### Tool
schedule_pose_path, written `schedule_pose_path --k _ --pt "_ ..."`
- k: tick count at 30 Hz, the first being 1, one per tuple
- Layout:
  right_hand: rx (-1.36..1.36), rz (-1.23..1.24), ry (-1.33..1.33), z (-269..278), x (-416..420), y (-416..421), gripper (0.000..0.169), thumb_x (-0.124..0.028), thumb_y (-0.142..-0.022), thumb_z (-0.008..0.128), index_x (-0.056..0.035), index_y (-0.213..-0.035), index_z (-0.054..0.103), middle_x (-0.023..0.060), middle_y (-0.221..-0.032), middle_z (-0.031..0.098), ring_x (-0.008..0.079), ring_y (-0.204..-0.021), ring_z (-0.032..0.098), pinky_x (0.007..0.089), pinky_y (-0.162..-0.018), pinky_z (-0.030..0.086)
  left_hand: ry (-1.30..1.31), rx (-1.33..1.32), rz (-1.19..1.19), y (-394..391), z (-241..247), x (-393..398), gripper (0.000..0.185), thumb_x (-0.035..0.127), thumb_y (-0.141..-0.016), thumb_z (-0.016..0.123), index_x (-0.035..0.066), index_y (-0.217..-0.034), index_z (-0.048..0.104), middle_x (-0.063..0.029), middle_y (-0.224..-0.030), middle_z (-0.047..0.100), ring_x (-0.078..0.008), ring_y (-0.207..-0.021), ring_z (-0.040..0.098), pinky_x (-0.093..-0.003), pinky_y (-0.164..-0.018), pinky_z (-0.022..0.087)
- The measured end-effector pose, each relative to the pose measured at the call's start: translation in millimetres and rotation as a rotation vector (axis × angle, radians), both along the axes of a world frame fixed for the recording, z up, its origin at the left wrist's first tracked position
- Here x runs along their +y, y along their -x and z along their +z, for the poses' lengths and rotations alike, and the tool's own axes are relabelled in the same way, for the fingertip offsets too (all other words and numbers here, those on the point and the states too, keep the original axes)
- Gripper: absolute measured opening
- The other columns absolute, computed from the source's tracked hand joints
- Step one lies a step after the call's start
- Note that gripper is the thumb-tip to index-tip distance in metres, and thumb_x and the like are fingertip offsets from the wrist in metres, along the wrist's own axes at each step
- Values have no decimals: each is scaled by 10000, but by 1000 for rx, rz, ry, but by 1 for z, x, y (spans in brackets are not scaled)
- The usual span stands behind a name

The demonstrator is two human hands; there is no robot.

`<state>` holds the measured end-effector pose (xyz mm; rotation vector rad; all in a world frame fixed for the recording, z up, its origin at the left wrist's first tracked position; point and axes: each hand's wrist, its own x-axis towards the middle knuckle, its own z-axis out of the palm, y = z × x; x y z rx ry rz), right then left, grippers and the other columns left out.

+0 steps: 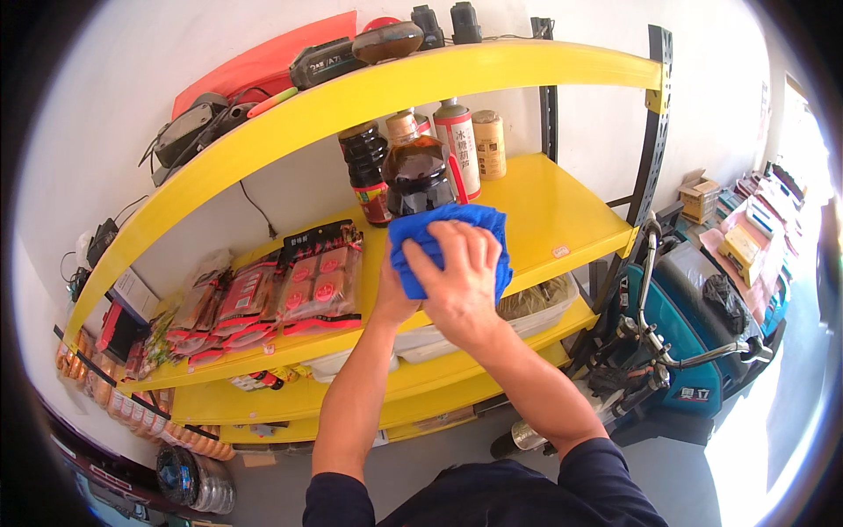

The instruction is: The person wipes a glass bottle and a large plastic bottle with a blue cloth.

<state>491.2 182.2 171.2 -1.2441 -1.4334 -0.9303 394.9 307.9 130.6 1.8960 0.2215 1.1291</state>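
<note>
My right hand (461, 283) presses a folded blue cloth (490, 221) against a large bottle of dark liquid (416, 172). The bottle has a light brown cap and a red handle. Its lower part is hidden behind the cloth. My left hand (394, 290) grips low on the bottle at the cloth's left edge, most of its fingers out of sight. Just behind stands a dark ribbed bottle (367, 174) with a red and yellow label. Beside them are a white and red can (458, 148) bearing writing and a tan cylindrical container (488, 145).
Packaged foods (323, 283) lie left on the yellow shelf (560, 204). The upper shelf's beam (461, 62) arches above my hands, with a battery pack (323, 62) on it. Plastic tubs (540, 309) sit below. A teal three-wheeler (691, 356) with handlebars stands close on the right.
</note>
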Motion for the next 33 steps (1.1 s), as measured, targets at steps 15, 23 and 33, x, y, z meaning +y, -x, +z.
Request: schedule_pose_path --k 15,23,33 --pt "79 180 0 -4 -14 -49 494 -17 -646 763 -103 -1132 766 128 -1307 620 377 -1179 574 495 -1013 465 70 -102 -65 -6 12 -8 1015 146 -739 954 40 -1550 352 -101 -1423 563 -208 -1284 576 -385 -1111 487" --pt "-81 29 -57 2 -1 -12 462 -145 -669 750 -129 -1131 772 127 -1284 612 329 -1201 573 500 -1010 406 42 -111 -55 -9 0 -2 935 141 -781 916 53 -1544 381 -98 -1465 537 -210 -1321 561 -398 -1106 484" --pt "-336 -27 17 38 34 44 405 -181 -742 664 -53 -1121 730 131 -1304 626 308 -1264 542 517 -1070 352 2 -253 -88 -18 -5 3 803 137 -818 878 68 -1494 450 -99 -1445 562 -212 -1333 558 -388 -1098 483"
